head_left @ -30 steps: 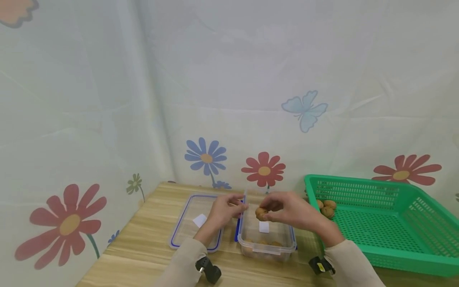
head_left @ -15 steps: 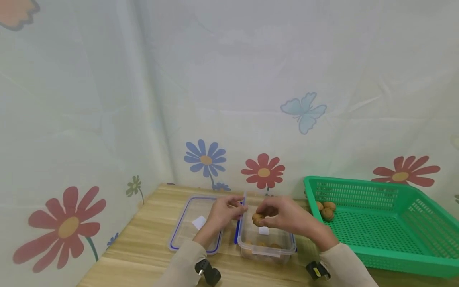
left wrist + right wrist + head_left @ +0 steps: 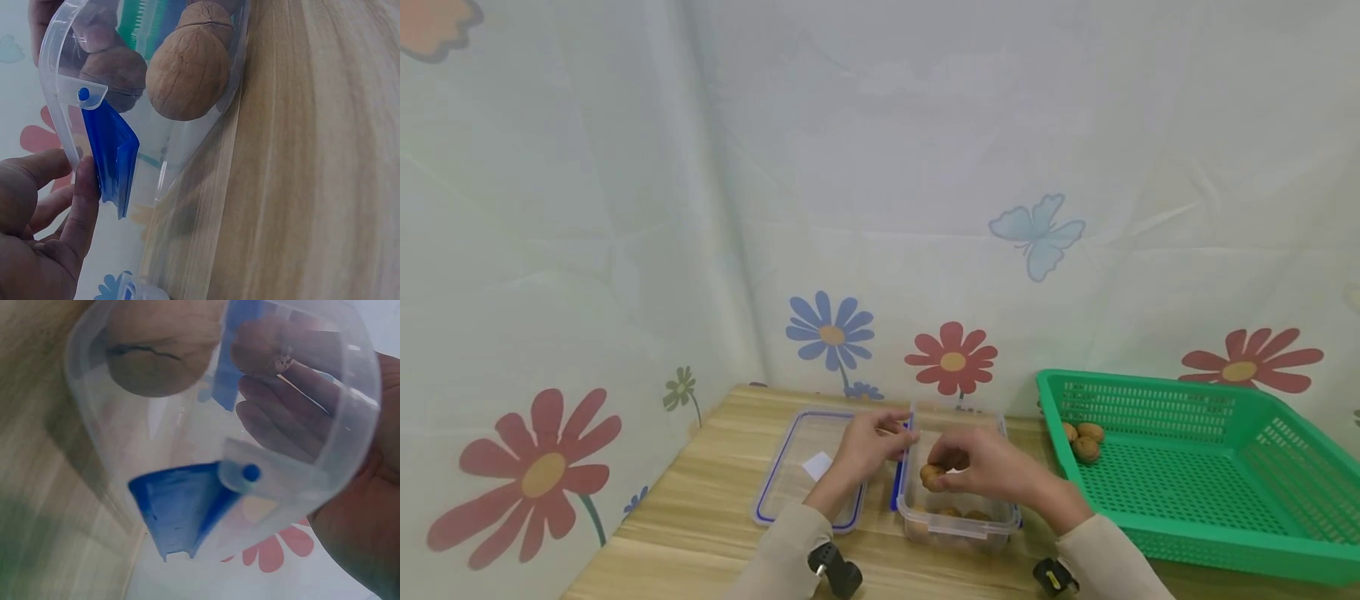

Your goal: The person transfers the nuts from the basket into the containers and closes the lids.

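A clear plastic food box (image 3: 966,527) with blue side latches (image 3: 112,156) stands uncovered on the wooden table. Its left rim is pinched between the thumb and fingers of my left hand (image 3: 865,446). My right hand (image 3: 988,468) dips into the box and holds a walnut (image 3: 932,477) by the fingertips, above the box floor. Through the clear wall, the right wrist view shows those fingers (image 3: 281,419) inside. Several walnuts (image 3: 950,512) lie along the near end of the box; one walnut (image 3: 187,75) looms large in the left wrist view.
The box's clear lid (image 3: 772,475), with a blue seal and a white label (image 3: 817,465), lies flat left of the box. A green perforated basket (image 3: 1225,533) stands to the right, a few walnuts (image 3: 1086,450) in its left corner. A flowered curtain (image 3: 880,208) hangs behind the table.
My right hand has moved down and slightly left with the walnut, from above the box to inside it. My left hand has stayed at the rim.
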A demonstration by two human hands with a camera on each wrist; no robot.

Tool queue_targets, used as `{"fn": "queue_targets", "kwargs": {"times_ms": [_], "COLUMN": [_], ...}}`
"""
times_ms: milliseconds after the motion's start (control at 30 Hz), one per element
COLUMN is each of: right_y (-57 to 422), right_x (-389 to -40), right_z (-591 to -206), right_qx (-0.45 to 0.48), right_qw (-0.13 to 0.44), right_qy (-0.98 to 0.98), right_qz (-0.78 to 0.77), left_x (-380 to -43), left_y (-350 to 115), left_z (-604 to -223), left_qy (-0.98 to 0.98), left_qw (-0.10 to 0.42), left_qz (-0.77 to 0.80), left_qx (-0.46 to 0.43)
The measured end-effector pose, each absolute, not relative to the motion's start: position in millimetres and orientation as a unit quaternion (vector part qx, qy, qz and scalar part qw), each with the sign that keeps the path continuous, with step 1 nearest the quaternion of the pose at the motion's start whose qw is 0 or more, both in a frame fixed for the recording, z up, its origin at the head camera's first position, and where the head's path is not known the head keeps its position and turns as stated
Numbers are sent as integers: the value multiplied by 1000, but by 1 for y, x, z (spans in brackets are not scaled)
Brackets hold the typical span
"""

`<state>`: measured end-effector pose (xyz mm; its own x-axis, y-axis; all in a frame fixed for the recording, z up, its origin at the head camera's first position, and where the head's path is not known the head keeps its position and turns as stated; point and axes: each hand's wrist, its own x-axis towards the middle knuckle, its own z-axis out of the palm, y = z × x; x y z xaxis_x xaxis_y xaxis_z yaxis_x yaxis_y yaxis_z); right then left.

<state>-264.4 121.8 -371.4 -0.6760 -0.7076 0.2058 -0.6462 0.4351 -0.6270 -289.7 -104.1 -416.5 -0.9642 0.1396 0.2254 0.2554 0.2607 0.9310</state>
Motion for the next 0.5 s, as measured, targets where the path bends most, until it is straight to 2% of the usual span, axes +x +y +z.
{"fn": "queue_targets", "kwargs": {"times_ms": [500], "right_y": [118], "right_x": [-268], "right_z": [-383], "right_qx": [-386], "right_qw": [50], "right_qy": [862], "right_qz": [-325], "left_x": [-291], "left_y": [-104], "left_z": [-419], "left_qy": [-792], "left_qw": [44], "left_qz": [-597], "left_qx": [-121]}}
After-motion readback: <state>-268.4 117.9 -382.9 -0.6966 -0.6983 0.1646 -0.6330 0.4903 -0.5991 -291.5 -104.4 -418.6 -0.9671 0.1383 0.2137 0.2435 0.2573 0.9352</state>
